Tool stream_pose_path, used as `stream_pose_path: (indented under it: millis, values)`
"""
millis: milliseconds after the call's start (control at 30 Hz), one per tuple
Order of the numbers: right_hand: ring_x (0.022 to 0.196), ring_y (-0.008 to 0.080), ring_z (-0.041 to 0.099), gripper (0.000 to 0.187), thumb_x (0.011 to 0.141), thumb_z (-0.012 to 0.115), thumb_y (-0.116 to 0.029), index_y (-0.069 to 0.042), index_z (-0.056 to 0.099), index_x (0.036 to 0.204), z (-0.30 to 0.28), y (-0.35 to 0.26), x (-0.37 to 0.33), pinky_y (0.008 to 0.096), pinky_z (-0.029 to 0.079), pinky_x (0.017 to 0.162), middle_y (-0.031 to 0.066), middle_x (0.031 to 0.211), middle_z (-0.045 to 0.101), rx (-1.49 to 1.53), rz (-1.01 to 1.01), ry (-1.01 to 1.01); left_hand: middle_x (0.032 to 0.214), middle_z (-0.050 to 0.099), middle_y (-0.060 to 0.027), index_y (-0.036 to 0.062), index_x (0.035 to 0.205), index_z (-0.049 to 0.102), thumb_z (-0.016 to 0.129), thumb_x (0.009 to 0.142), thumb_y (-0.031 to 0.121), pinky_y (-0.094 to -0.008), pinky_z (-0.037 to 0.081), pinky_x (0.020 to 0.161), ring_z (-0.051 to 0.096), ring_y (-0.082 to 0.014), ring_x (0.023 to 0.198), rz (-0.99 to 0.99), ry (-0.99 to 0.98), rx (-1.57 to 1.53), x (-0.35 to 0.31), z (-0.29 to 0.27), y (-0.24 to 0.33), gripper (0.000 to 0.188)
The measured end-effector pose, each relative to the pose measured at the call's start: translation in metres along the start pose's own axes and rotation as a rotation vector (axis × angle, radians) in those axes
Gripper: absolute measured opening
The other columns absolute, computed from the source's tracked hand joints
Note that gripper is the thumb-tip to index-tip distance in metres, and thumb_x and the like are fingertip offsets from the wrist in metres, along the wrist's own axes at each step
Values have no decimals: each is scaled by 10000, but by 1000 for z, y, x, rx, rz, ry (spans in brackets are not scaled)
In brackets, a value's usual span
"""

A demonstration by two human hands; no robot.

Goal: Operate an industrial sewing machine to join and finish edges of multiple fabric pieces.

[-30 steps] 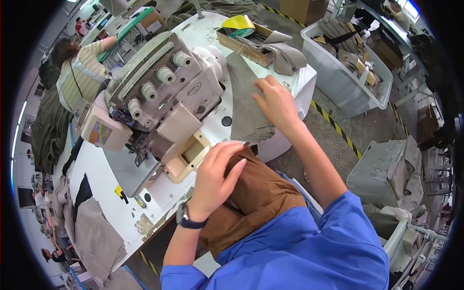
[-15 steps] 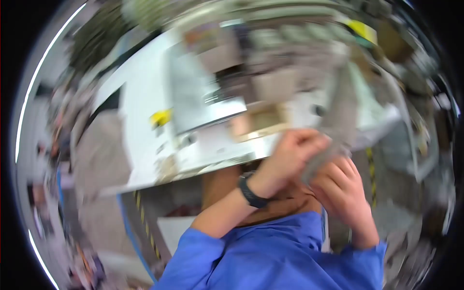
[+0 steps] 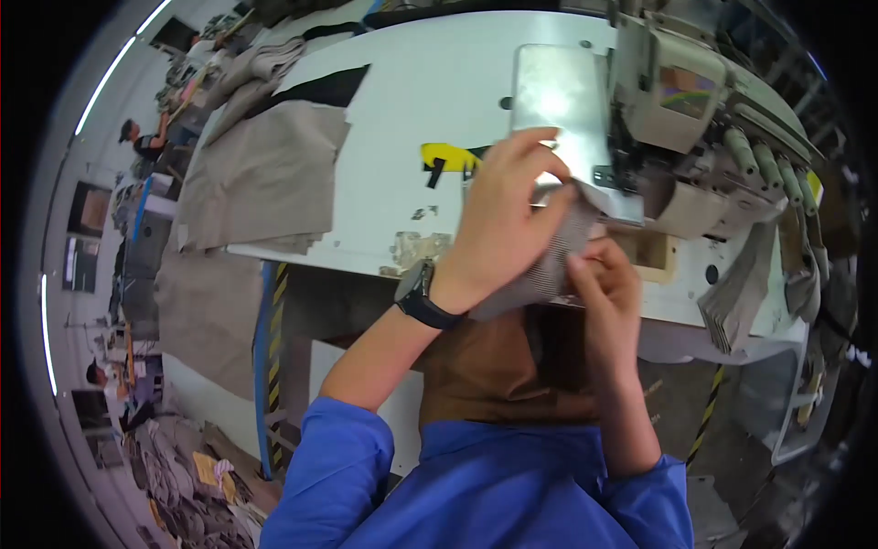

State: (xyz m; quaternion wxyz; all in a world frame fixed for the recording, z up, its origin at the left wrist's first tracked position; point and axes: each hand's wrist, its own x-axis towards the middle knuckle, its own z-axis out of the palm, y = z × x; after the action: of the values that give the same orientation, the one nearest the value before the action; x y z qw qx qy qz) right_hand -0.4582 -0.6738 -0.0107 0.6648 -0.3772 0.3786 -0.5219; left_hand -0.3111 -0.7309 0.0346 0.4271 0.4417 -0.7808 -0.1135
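My left hand (image 3: 498, 229) and my right hand (image 3: 608, 288) both grip a small grey ribbed fabric piece (image 3: 553, 261) at the front edge of the white sewing table (image 3: 402, 110). The piece is held just in front of the metal plate (image 3: 560, 96) of the beige sewing machine (image 3: 695, 101). A black watch is on my left wrist. Brown cloth (image 3: 494, 366) lies in my lap below the hands.
A stack of tan fabric panels (image 3: 265, 174) lies on the table's left part, with a yellow tag (image 3: 446, 157) near the middle. Grey pieces (image 3: 741, 293) hang off the right edge. Other people work at stations far left.
The view swung from the machine's right side to its left. My right hand came off the grey stack on the table, and both hands now hold a grey ribbed piece by the machine.
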Motion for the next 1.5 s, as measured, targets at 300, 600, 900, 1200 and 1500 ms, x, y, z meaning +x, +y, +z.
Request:
stream_pose_path:
  millis: [300, 600, 900, 1200, 1500]
  values:
    - [756, 41, 543, 202, 897, 576, -45, 15, 509, 1078, -2, 22, 2, 197, 427, 656, 4, 813, 613, -14, -160, 94, 1203, 560, -127, 17, 1083, 574, 614, 762, 40, -415, 404, 909, 556, -311, 1047, 267, -96, 223, -1, 11, -9, 324]
    - [877, 88, 594, 231, 878, 609, -37, 27, 561, 1095, -28, 38, -45, 236, 470, 786, 58, 947, 651, 17, 61, -37, 1361, 460, -164, -2, 1274, 472, 581, 839, 168, -439, 318, 1038, 459, -312, 1247, 252, -249, 277, -27, 34, 8, 480]
    - [736, 110, 617, 229, 908, 570, -76, 50, 552, 1098, -55, 84, -61, 229, 485, 670, 94, 903, 660, -233, -4, 108, 1352, 425, -212, -18, 1219, 450, 641, 807, 265, -478, 300, 1049, 420, -332, 1255, 91, -40, 195, -77, -13, -14, 536]
    - [616, 119, 584, 169, 934, 544, -115, 30, 554, 1020, -68, 104, -62, 217, 454, 579, 106, 779, 642, -296, 31, 94, 1384, 413, -194, -9, 1311, 403, 669, 810, 311, -436, 302, 1054, 390, -361, 1275, -910, 151, 1011, -338, -263, -66, 651]
    - [608, 122, 591, 149, 936, 543, -114, 26, 558, 986, -36, 113, -70, 215, 449, 559, 106, 778, 648, -298, 122, -30, 1227, 555, -128, 33, 1125, 580, 650, 822, 229, -388, 416, 933, 530, -322, 1112, -462, 203, 745, -265, -242, -101, 368]
